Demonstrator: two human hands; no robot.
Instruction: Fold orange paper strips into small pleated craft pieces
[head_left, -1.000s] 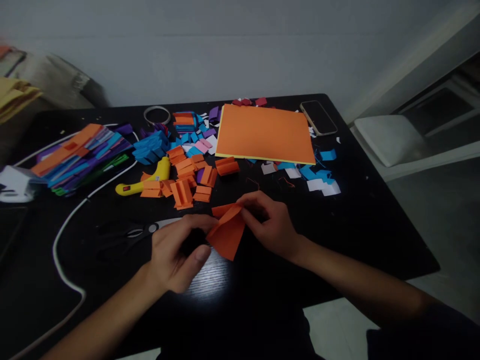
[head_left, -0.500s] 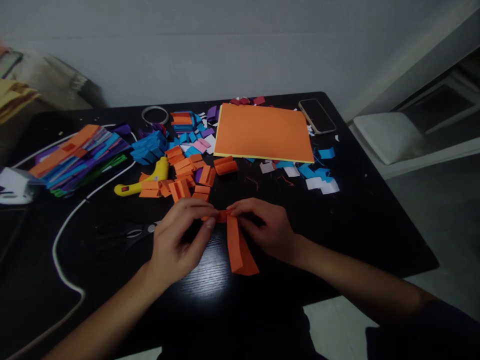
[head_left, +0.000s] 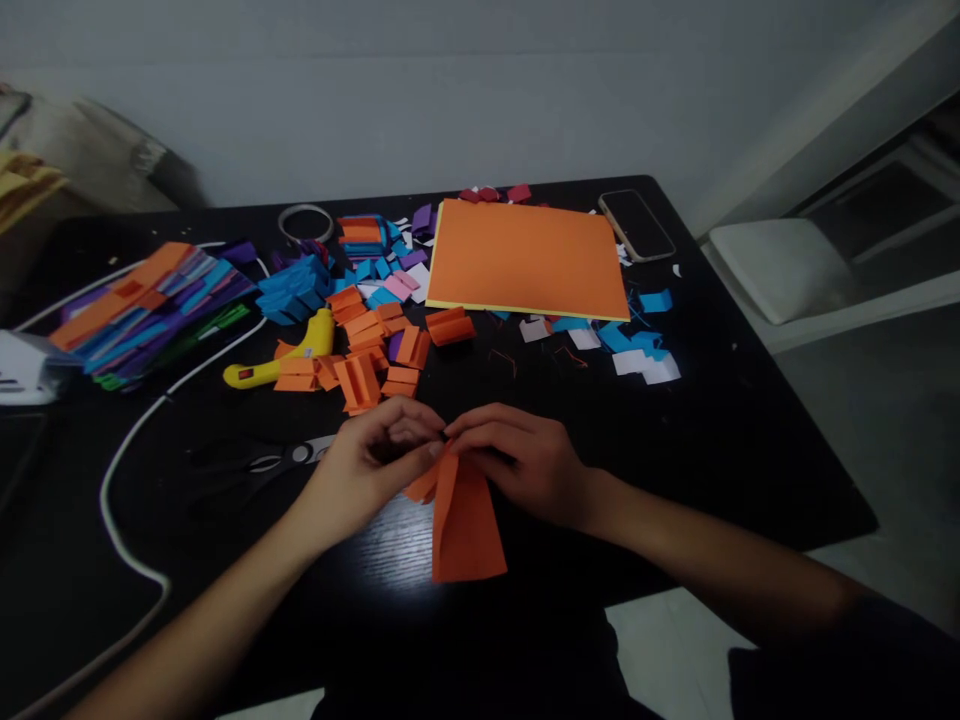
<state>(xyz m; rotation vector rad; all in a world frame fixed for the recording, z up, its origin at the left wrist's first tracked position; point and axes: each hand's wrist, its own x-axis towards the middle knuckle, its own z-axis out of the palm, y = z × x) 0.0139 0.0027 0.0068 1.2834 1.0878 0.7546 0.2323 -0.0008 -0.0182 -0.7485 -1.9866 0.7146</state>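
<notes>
An orange paper strip (head_left: 470, 525), folded over near its far end, hangs toward me between my hands. My left hand (head_left: 379, 455) pinches its folded end from the left, thumb and fingers closed on the paper. From the right, my right hand (head_left: 525, 455) grips the same strip at the fold, fingertips almost meeting those of the left. A smaller folded part of the orange paper shows beneath the left thumb. The exact crease under the fingertips is hidden. Just left of my left hand lie black-handled scissors (head_left: 281, 460).
Beyond my hands lie several folded orange pieces (head_left: 358, 380) and a yellow glue gun (head_left: 300, 355). Orange sheets (head_left: 529, 260) are stacked at the back, near a phone (head_left: 636, 225). Bundled coloured strips (head_left: 161, 310), a white cable (head_left: 124, 480) and a tape ring (head_left: 306, 222) sit leftward.
My hands have come closer together over the fold. The strip's loose end has swung toward me and slightly left, now showing its broad face.
</notes>
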